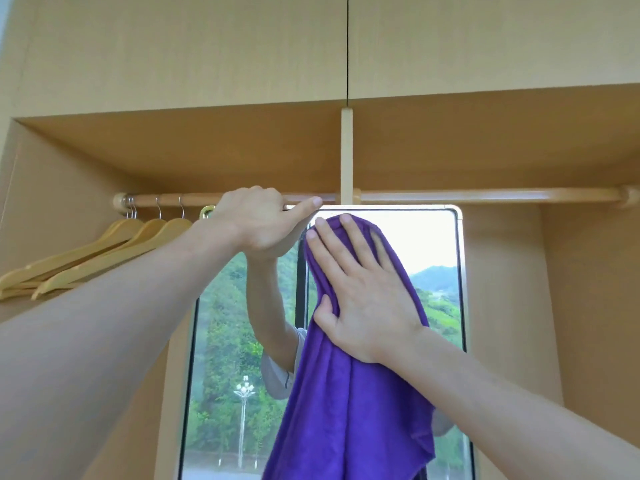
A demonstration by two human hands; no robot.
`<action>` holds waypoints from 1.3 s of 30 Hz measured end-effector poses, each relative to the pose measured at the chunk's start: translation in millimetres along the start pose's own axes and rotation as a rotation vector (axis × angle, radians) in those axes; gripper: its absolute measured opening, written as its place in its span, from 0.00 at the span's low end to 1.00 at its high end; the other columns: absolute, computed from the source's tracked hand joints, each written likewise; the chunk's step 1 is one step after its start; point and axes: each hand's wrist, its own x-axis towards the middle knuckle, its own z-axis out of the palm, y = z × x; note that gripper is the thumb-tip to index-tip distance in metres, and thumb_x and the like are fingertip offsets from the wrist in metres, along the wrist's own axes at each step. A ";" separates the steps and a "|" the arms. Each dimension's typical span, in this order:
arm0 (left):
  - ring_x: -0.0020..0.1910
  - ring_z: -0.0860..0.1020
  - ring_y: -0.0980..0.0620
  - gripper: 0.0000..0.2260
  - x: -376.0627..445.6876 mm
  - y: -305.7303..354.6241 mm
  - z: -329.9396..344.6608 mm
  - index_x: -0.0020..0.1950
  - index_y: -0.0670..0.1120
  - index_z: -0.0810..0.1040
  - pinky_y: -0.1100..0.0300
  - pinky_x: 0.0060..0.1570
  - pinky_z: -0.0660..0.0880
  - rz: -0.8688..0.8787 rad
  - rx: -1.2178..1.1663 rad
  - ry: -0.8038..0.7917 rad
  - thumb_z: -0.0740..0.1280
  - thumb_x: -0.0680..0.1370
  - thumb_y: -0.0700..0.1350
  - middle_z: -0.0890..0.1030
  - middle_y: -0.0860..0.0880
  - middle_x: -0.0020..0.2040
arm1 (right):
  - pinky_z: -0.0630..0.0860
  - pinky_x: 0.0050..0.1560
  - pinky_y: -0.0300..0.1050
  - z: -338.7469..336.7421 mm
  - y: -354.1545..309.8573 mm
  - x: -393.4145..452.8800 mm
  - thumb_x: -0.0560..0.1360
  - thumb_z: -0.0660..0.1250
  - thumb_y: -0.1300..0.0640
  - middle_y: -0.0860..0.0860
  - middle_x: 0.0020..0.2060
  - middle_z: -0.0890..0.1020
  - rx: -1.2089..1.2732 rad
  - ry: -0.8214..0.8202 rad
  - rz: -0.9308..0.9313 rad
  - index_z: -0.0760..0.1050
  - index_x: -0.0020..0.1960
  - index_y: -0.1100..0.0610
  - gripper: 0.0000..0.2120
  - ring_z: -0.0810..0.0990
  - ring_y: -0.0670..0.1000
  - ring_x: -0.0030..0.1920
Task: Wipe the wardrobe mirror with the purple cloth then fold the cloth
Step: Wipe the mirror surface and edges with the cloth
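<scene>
The wardrobe mirror (433, 244) stands upright inside the open wardrobe, gold-framed, reflecting green hills and a window. My left hand (258, 223) grips the mirror's top edge near its left corner, index finger stretched along the frame. My right hand (360, 289) lies flat with fingers spread, pressing the purple cloth (346, 403) against the upper middle of the glass. The cloth drapes over my fingertips at the top and hangs in long folds down past the bottom of the view. The cloth and my arms hide much of the mirror's centre.
A wooden hanging rail (485, 195) runs across just above the mirror, split by a vertical divider (346, 154). Several wooden hangers (104, 247) hang at the rail's left end. Closed upper cupboard doors (207, 46) sit above. The wardrobe's right bay (554, 306) is bare panel.
</scene>
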 end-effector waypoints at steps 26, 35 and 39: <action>0.38 0.77 0.43 0.43 -4.9 2.2 -2.2 0.36 0.51 0.77 0.55 0.32 0.65 -0.010 -0.021 0.001 0.34 0.68 0.81 0.78 0.49 0.34 | 0.55 0.81 0.56 6.1 1.0 -86.1 0.75 0.59 0.49 0.56 0.83 0.57 -0.103 -0.047 0.020 0.57 0.83 0.58 0.38 0.53 0.58 0.83; 0.37 0.77 0.45 0.44 -1.2 0.8 -2.4 0.36 0.50 0.79 0.55 0.32 0.65 -0.004 -0.025 -0.028 0.35 0.69 0.81 0.78 0.49 0.34 | 0.47 0.83 0.56 -12.9 16.1 -20.1 0.74 0.57 0.48 0.54 0.84 0.49 -0.053 -0.018 0.061 0.50 0.84 0.59 0.42 0.43 0.55 0.84; 0.43 0.77 0.41 0.45 -0.2 0.5 -3.2 0.39 0.50 0.80 0.51 0.38 0.68 -0.024 -0.050 -0.052 0.36 0.67 0.81 0.77 0.49 0.36 | 0.43 0.83 0.54 -10.0 9.1 -0.4 0.73 0.57 0.48 0.53 0.84 0.47 0.001 0.017 0.058 0.49 0.84 0.57 0.42 0.41 0.52 0.84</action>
